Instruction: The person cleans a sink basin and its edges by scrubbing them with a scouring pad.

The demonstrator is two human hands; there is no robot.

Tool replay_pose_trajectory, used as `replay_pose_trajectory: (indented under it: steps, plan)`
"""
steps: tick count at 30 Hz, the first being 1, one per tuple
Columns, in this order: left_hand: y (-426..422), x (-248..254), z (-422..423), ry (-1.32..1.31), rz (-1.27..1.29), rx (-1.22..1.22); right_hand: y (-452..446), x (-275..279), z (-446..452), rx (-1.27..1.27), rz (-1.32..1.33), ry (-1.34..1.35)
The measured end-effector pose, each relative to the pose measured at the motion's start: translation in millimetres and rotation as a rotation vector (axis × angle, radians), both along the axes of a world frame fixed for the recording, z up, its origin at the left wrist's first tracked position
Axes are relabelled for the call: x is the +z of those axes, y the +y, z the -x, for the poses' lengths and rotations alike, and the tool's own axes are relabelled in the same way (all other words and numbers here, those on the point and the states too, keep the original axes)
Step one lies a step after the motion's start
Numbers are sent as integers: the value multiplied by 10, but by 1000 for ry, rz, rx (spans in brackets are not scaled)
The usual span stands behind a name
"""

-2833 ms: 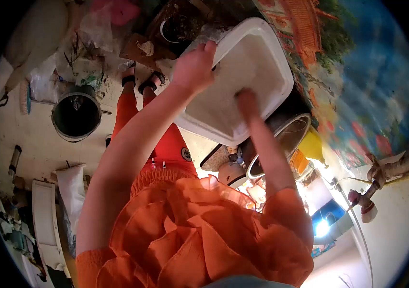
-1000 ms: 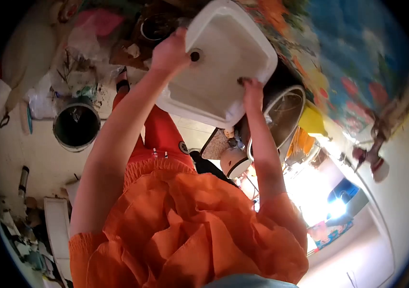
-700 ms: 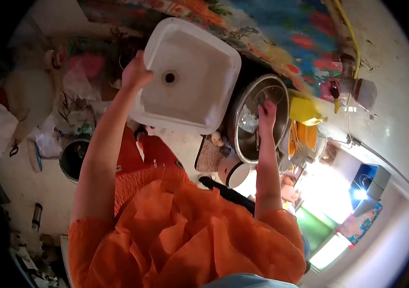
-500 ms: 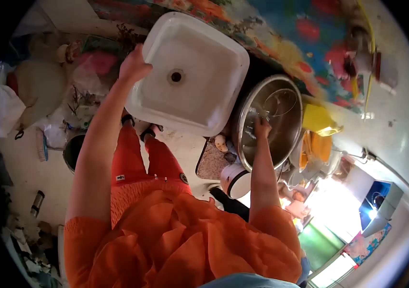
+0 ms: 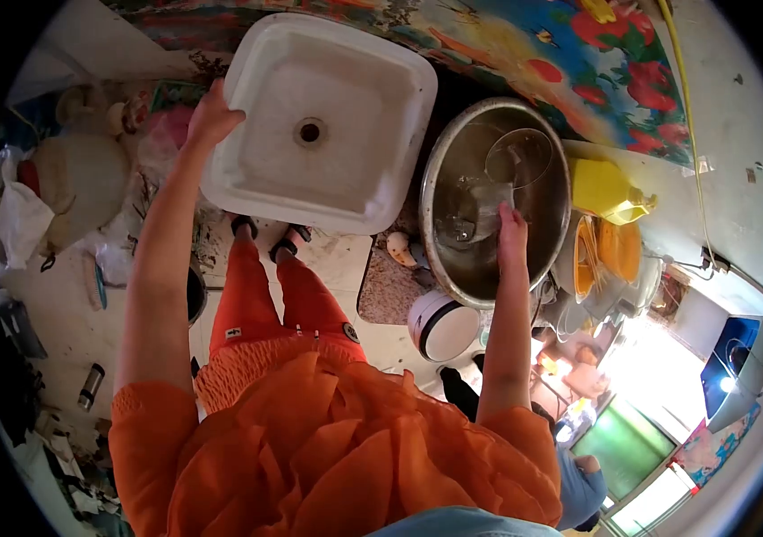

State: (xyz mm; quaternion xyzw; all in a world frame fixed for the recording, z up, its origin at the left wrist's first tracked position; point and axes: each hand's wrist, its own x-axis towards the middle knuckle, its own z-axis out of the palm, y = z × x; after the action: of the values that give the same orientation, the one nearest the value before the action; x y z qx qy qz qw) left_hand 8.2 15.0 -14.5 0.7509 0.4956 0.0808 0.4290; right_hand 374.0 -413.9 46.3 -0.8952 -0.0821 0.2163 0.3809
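Observation:
The white square sink (image 5: 368, 192), with a round drain hole in its middle, lies tilted in front of me. My left hand (image 5: 212, 118) is closed on its left rim, thumb over the edge and the other fingers partly hidden. To the right is a large oval metal basin (image 5: 432, 228) with water in it. Inside it, my right hand (image 5: 513, 229) is closed on a clear, see-through container (image 5: 491, 208), whose exact kind I cannot make out. A thin-rimmed clear round piece (image 5: 519, 158) sits in the basin just beyond that hand.
A yellow jug (image 5: 601, 190) and orange containers (image 5: 618, 251) are right of the basin. Below it stands a white bucket (image 5: 449, 329). Flowered cloth (image 5: 569, 85) runs behind. Plastic bags (image 5: 22, 219) clutter the left; a person's blue sleeve (image 5: 581, 488) shows lower right.
The view has shifted, so the sink and basin appear further left. My right hand now has the clear container lifted into sight; the left hand stays on the sink's rim.

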Motion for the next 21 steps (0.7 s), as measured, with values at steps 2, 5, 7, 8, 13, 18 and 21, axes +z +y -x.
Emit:
replay_pose_trajectory:
  steps: [2,5,7,8,13,18,21]
  plan:
    - [0,-51,-1,-32,2,6,15,80,-70,-94,-128,350]
    - [5,-20,10,-45,8,15,240,-135,-15,116,227,197]
    - [-13,7,11,-51,9,18,71,-893,-52,534,326,-418]
    - [-14,0,12,-61,2,21,66,-1182,-29,733,359,-735]
    - [-12,42,11,-8,15,27,327,-746,172,814,515,-544]
    - [19,-41,38,9,44,12,847,-204,203,434,553,-161]
    - [33,38,11,42,62,21,1291,245,581,106,-19,-303]
